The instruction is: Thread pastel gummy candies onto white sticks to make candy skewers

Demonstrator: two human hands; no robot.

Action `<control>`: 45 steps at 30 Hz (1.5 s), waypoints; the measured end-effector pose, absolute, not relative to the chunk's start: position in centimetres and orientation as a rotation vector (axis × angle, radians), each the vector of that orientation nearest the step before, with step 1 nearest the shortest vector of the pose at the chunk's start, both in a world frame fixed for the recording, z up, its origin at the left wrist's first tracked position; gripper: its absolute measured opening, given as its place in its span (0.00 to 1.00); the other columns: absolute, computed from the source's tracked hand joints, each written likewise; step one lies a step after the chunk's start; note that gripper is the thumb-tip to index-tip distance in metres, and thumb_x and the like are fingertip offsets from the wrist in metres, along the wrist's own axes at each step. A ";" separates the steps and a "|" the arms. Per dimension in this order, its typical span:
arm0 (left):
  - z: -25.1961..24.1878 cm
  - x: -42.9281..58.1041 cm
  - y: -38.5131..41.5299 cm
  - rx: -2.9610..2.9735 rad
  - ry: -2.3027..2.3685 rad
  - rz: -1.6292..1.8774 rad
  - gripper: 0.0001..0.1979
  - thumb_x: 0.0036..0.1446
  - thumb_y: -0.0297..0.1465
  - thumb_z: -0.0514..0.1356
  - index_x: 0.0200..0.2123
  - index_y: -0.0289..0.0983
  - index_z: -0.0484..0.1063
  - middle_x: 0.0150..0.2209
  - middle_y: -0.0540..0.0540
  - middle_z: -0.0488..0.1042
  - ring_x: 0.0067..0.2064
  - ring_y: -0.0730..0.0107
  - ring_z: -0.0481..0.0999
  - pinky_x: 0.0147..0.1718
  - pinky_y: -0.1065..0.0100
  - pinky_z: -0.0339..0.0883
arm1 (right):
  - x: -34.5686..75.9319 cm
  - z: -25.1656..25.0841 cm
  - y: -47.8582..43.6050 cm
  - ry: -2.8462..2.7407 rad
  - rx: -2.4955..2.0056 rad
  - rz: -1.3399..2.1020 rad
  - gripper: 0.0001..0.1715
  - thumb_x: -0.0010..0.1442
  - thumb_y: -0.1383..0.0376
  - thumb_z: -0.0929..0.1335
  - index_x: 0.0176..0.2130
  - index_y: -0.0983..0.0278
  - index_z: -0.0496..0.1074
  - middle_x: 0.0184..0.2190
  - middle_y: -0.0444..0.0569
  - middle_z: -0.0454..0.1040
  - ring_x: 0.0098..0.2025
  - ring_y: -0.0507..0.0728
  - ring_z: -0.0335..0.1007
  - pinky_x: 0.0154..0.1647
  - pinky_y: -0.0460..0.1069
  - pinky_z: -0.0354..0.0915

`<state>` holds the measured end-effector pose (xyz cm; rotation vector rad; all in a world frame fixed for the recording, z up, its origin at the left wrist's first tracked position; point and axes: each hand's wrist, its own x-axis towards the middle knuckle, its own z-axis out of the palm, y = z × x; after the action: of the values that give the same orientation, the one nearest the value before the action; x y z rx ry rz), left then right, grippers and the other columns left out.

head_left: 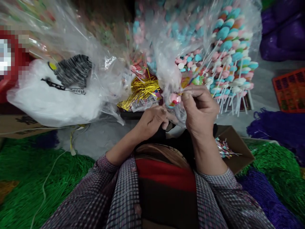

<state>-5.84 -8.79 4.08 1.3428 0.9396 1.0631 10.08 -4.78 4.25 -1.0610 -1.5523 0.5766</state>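
A small clear bag (175, 101) with pink, white and blue candy inside sits between my two hands. My left hand (154, 120) is closed at its lower left side, fingers curled against the plastic; the fingertips are partly hidden. On the other side my right hand (201, 106) pinches a thin gold twist tie (180, 93) at the bag's edge, thumb pressed to forefinger. Just beyond my left hand lies a bunch of gold twist ties (145, 89) on printed wrappers (144, 104). Marshmallow lollipops (228, 63) on white sticks are heaped to the right of my right hand.
Large clear bags (171, 28) of marshmallow candy stand behind. At left, a grey knitted glove (72, 70) lies on a white plastic bag (57, 101). A cardboard box (240, 156) holds wrapped sticks. Green netting (30, 178), purple netting (269, 133) and an orange crate (289, 90) surround me.
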 end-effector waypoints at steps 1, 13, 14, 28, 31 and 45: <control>3.7 -5.8 -8.6 1.215 0.958 1.053 0.39 0.62 0.64 0.44 0.20 0.40 0.73 0.16 0.46 0.67 0.24 0.69 0.71 0.32 0.64 0.71 | 10.0 4.9 -5.2 -1.606 -1.042 0.592 0.07 0.66 0.60 0.68 0.34 0.57 0.75 0.35 0.46 0.78 0.42 0.58 0.76 0.50 0.58 0.72; 3.4 -3.9 -9.2 0.863 0.761 0.728 0.37 0.63 0.62 0.47 0.22 0.37 0.74 0.10 0.52 0.57 0.13 0.79 0.52 0.14 0.71 0.46 | 13.0 5.6 -7.6 -1.818 -0.996 0.440 0.07 0.63 0.68 0.71 0.39 0.54 0.79 0.37 0.46 0.80 0.44 0.59 0.78 0.50 0.60 0.73; 2.9 -3.2 -9.2 0.798 0.719 0.738 0.39 0.63 0.62 0.44 0.19 0.38 0.70 0.10 0.52 0.57 0.13 0.79 0.52 0.14 0.70 0.46 | 13.2 5.9 -8.0 -1.832 -0.960 0.419 0.09 0.62 0.69 0.72 0.40 0.53 0.79 0.38 0.46 0.80 0.46 0.60 0.78 0.53 0.61 0.73; 1.9 -1.1 -9.9 2.403 0.466 0.602 0.27 0.59 0.19 0.54 0.57 0.46 0.78 0.29 0.49 0.78 0.33 0.67 0.76 0.37 0.65 0.64 | 21.2 0.1 -12.9 -1.588 -1.191 1.049 0.03 0.58 0.63 0.74 0.33 0.53 0.78 0.32 0.50 0.83 0.42 0.66 0.83 0.54 0.62 0.74; 1.9 -0.3 -10.2 2.584 0.486 0.488 0.28 0.65 0.22 0.53 0.66 0.42 0.68 0.35 0.48 0.79 0.36 0.68 0.76 0.38 0.66 0.66 | 22.1 0.0 -14.7 -1.448 -1.381 1.006 0.03 0.58 0.59 0.74 0.32 0.54 0.78 0.31 0.46 0.82 0.39 0.62 0.81 0.64 0.64 0.66; -0.9 -9.2 -3.6 2.169 2.080 0.298 0.14 0.64 0.40 0.58 0.40 0.36 0.76 0.43 0.33 0.77 0.50 0.43 0.72 0.51 0.48 0.61 | 41.7 -4.8 -23.2 -0.595 -2.450 0.142 0.15 0.46 0.77 0.68 0.18 0.59 0.66 0.15 0.39 0.60 0.23 0.55 0.55 0.37 0.59 0.57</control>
<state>-9.17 -3.59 -0.90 2.1686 2.0804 0.2982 41.69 -23.22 -4.82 -2.4498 -0.5949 0.1417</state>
